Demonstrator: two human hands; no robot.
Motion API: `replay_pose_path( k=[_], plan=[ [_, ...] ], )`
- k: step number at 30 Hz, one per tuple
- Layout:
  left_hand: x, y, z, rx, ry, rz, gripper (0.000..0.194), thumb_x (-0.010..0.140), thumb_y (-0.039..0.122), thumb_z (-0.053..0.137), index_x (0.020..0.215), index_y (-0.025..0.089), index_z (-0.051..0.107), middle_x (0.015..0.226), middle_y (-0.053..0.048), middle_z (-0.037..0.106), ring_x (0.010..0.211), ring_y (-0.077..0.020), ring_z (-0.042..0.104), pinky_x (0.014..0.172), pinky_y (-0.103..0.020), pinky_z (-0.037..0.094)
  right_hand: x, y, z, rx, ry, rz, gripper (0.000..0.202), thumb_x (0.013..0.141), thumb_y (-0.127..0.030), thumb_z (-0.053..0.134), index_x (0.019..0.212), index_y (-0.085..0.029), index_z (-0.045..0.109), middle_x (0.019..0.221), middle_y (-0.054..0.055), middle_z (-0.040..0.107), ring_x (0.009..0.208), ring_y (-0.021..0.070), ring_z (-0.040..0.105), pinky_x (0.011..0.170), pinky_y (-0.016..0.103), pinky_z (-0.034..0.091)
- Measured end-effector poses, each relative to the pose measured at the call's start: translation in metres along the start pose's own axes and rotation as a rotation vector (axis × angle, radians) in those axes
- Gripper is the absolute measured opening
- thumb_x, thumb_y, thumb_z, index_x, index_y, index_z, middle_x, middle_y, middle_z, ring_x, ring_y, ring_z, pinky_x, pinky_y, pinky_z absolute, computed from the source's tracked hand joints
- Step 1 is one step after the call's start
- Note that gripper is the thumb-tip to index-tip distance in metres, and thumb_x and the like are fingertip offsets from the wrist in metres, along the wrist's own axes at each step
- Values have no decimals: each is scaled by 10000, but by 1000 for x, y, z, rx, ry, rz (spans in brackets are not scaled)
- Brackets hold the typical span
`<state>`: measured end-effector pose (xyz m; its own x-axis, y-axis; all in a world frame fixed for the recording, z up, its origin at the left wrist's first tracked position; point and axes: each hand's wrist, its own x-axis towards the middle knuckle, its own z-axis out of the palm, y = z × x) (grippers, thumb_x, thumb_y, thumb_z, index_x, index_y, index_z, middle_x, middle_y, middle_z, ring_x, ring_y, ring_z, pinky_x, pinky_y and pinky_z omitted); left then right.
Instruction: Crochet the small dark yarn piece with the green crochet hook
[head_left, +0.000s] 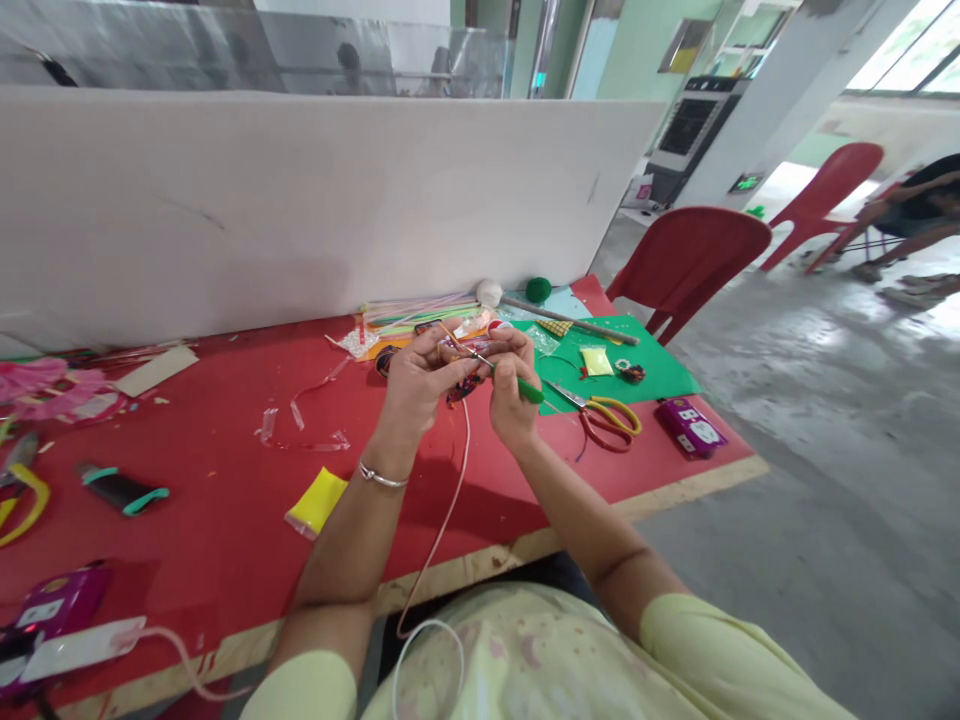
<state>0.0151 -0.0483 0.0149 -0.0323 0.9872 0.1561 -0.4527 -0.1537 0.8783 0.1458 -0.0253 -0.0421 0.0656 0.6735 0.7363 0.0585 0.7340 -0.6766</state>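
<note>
One shirt (525, 655) — right hand (513, 408) grips one green tool (531, 391), left hand (420, 378) one multicoloured bundle (462, 391)

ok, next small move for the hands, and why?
Probably a slight push of the slim green-handled metal tool by the right hand: its metal shaft points toward the left hand, which appears to steady the small multicoloured piece.

Green handle (530, 390) and multicoloured piece (463, 391) over a red tabletop (225, 510)

From the handle: white ball (490, 293) at eleven o'clock, yellow checked piece (555, 327) at one, red chair (694, 255) at two, green sheet (667, 375) at three, yellow-and-red scissors (587, 405) at four, yellow packet (318, 501) at eight, pink item (56, 382) at nine.
</note>
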Motion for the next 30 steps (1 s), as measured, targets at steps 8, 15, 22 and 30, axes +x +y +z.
replay_pose_path(
  k=[8, 15, 22, 30],
  plan=[
    [2, 2, -9, 17, -101, -120, 670, 608, 195, 943, 1251, 185, 755, 637, 65, 629, 438, -33, 421, 397, -171, 270, 15, -5, -11, -83, 9, -151, 502, 1029, -612, 487, 745, -246, 679, 1152, 82, 611, 1129, 261, 613, 1021, 472, 551],
    [-2, -9, 8, 127, 152, 149, 807, 657, 128, 878, 1427, 260, 678, 714, 73, 671, 593, -74, 575, 564, -181, 469, 6, 11, -5, -272, 108, -238, 313, 987, -523, 635, 848, -263, 739, 1149, 92, 607, 1133, 279, 608, 1067, 507, 509],
    [2, 4, -2, -216, -67, -173, 709, 611, 143, 898, 1296, 235, 742, 562, 103, 513, 446, -22, 379, 421, -130, 294, -7, 37, 10, -320, 233, -325, 547, 922, -782, 535, 822, -282, 733, 1163, 99, 547, 1202, 316, 619, 1035, 533, 575],
    [6, 15, -17, -123, -220, -339, 616, 604, 125, 854, 1211, 157, 759, 591, 79, 543, 411, -15, 347, 370, -154, 192, 14, 43, -41, -269, -139, -382, 519, 688, -826, 772, 798, -319, 772, 1125, 89, 636, 1232, 369, 608, 1153, 593, 506]
  ],
)
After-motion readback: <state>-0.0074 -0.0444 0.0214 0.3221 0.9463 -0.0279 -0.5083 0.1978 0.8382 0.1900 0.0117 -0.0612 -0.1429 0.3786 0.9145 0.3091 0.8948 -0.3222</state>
